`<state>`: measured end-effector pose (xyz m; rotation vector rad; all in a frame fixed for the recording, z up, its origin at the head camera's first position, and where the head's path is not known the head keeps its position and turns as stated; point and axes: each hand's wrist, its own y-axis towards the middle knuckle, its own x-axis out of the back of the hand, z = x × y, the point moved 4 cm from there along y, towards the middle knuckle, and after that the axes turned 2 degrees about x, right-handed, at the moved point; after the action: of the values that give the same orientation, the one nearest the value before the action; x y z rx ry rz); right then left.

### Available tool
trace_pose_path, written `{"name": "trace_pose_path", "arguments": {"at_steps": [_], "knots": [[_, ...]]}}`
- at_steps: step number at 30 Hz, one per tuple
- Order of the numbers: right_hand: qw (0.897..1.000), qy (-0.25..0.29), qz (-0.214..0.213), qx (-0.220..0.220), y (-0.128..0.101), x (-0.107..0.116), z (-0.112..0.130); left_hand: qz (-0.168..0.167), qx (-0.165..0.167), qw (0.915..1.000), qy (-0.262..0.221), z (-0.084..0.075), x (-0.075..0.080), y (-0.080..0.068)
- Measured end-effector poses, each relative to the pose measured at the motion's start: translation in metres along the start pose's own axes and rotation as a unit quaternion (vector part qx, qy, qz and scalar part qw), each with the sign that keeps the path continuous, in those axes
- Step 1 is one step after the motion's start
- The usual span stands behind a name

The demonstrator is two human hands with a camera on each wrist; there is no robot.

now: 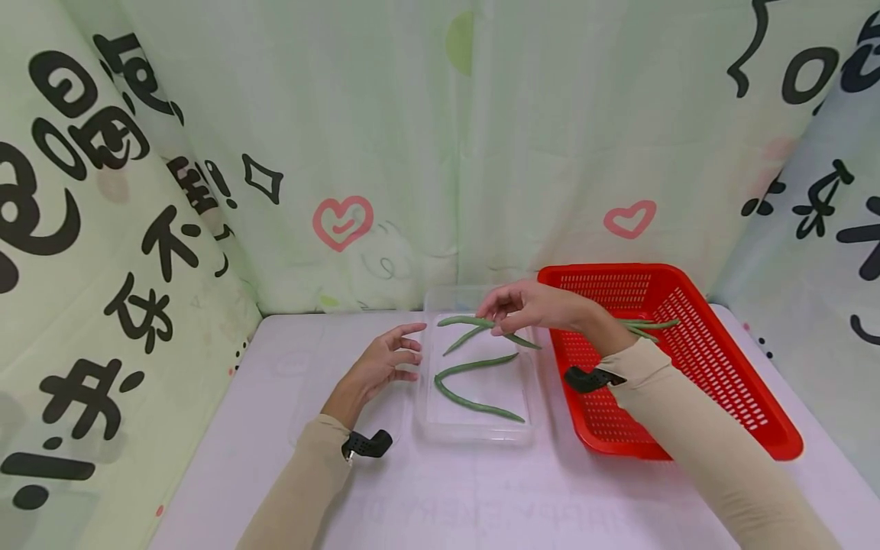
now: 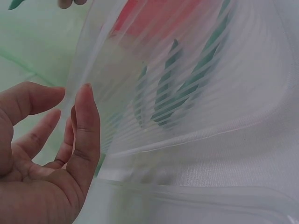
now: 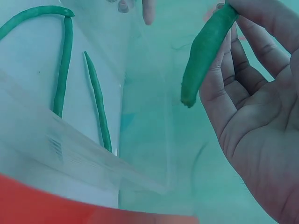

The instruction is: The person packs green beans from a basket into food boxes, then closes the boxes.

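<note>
Beige sleeves [image 1: 722, 451] lead to a right hand [image 1: 532, 305], which pinches a green bean [image 3: 208, 56] above the clear tray [image 1: 474, 435], and a left hand [image 1: 378, 363] with fingers parted and loosely bent just left of the tray, contact unclear. Loose beans [image 1: 481, 410] lie inside the tray. Right of the tray, a perforated red basket [image 1: 777, 439] holds further beans [image 1: 649, 325], both containers standing on the pale bench [image 1: 385, 504].

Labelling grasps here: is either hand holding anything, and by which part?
The right hand pinches one green bean, roughly at its middle, with an end sticking out on each side. The left hand holds nothing.
</note>
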<state>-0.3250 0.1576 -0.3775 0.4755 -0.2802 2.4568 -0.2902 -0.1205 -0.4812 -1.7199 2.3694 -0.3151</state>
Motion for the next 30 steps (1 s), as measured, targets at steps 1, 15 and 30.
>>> {"name": "trace_pose_path", "arguments": {"at_steps": [1, 15, 30], "knots": [[1.000, -0.001, 0.001, 0.001, 0.001, -0.001, 0.000, 0.000, 0.000, 1.0000, 0.000, 0.000, 0.000, 0.000], [1.000, -0.028, -0.004, 0.011, -0.005, 0.006, 0.002, -0.002, -0.003, 1.0000, -0.002, 0.001, -0.001, 0.000], [0.998, -0.011, -0.061, -0.031, -0.052, 0.032, -0.012, -0.005, 0.000, 1.0000, -0.001, 0.001, 0.000, 0.000]]}}
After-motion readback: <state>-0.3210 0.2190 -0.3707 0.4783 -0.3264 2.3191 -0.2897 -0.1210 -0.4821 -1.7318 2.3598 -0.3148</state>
